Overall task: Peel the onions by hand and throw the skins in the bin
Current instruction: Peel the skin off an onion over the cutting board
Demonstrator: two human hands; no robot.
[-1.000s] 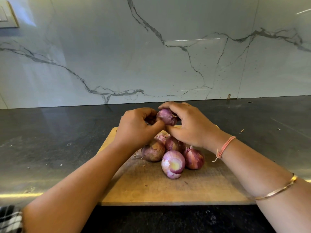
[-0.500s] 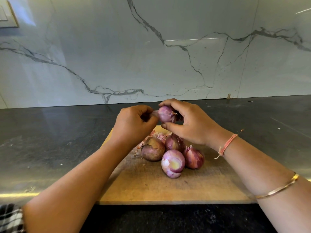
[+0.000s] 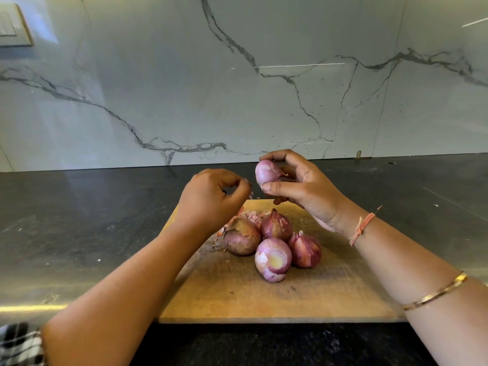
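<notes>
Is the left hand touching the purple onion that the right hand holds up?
Apart. The head view shows a sliver of dark countertop between the fingers of the left hand and the peeled purple onion; only the right hand grips it.

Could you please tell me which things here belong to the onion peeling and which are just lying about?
Job: onion held in the right hand; left hand; four onions and loose skins on the cutting board. No bin is in view.
Lying about: wall switch; checked fabric.
</notes>
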